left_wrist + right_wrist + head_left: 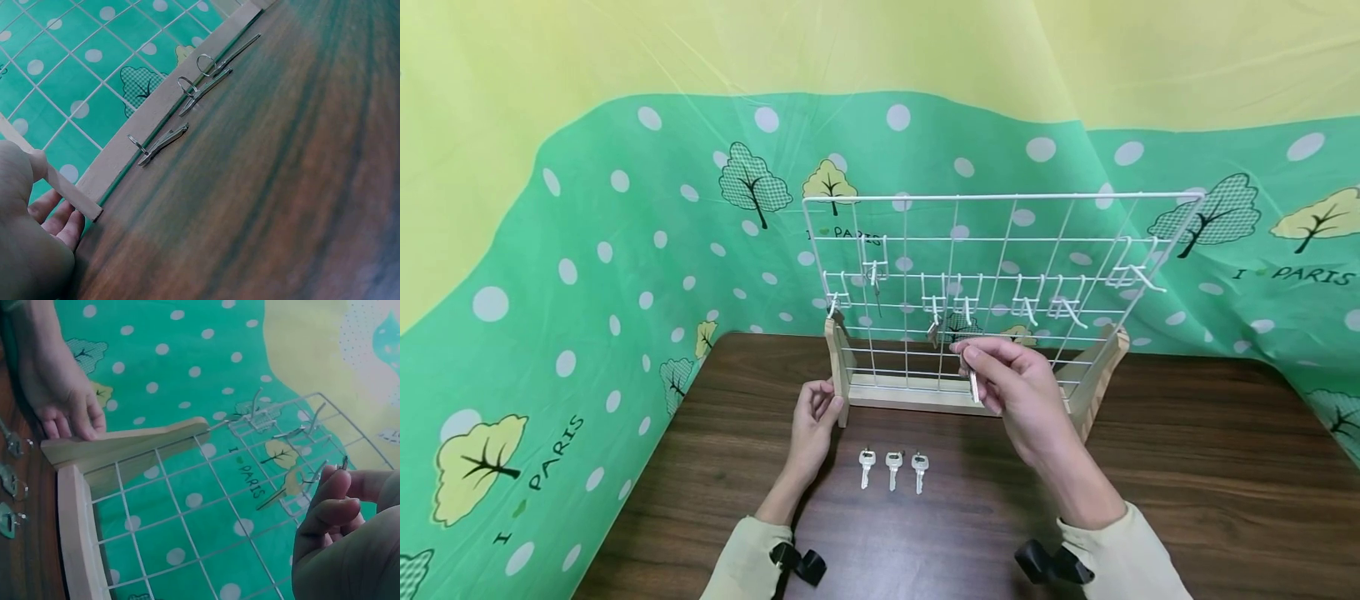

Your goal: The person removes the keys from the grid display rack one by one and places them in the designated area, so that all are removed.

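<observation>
My right hand [1026, 392] pinches a key [974, 386] between thumb and fingers, in front of the white wire grid rack [906, 337]. In the right wrist view only a small tip of that key shows above the fingers. My left hand [812, 421] grips the wooden side leg [839, 371] of the rack, with the thumb in front and the fingers behind it in the left wrist view. Three keys with small rings, a left key [867, 468], a middle key [893, 470] and a right key [920, 472], lie in a row before the rack.
Several white hooks hang on the grid, such as the double hook [1066, 308] at right. One key [876, 282] hangs from an upper-left hook, another [933, 333] lower down. A dark wooden table [715, 517] bears everything. Behind it hangs a green and yellow patterned cloth [625, 200].
</observation>
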{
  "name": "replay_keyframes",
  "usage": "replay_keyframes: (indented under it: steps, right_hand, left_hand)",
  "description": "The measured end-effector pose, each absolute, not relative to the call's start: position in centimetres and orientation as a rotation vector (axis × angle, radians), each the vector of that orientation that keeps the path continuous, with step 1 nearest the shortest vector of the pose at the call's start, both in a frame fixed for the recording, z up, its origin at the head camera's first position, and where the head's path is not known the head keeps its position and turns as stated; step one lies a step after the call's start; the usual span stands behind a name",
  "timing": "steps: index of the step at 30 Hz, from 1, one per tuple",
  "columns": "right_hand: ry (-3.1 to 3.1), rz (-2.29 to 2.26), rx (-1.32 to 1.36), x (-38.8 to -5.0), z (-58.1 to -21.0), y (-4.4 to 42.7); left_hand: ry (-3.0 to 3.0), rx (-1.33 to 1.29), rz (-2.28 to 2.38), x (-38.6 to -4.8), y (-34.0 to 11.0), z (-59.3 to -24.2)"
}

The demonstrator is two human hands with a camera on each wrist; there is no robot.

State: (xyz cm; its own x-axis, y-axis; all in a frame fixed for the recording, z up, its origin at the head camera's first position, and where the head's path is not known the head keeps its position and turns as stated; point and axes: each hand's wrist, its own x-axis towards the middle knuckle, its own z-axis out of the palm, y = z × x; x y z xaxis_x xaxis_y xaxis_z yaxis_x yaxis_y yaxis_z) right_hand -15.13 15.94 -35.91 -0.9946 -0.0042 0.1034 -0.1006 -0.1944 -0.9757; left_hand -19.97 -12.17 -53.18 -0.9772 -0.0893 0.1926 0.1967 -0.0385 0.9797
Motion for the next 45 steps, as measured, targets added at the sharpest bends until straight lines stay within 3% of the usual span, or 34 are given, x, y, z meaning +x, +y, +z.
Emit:
replay_keyframes:
  steps: [17, 27, 45]
  right_hand:
    - [-2.141, 2.144, 0.088, -13.8, -39.5, 16.7]
    - [-2.225, 2.040, 0.270, -13.3, -42.6, 17.3]
    - [-2.470, 2.032, 0.137, -13.4, -46.6, 18.2]
  left_hand:
    - [-2.007, -0.113, -2.142, -20.1, -12.1, -53.3]
    - [-2.007, -0.121, -2.152, -20.1, -11.9, -53.3]
    - [-2.011, -0.117, -2.139, -20.1, -12.1, -53.3]
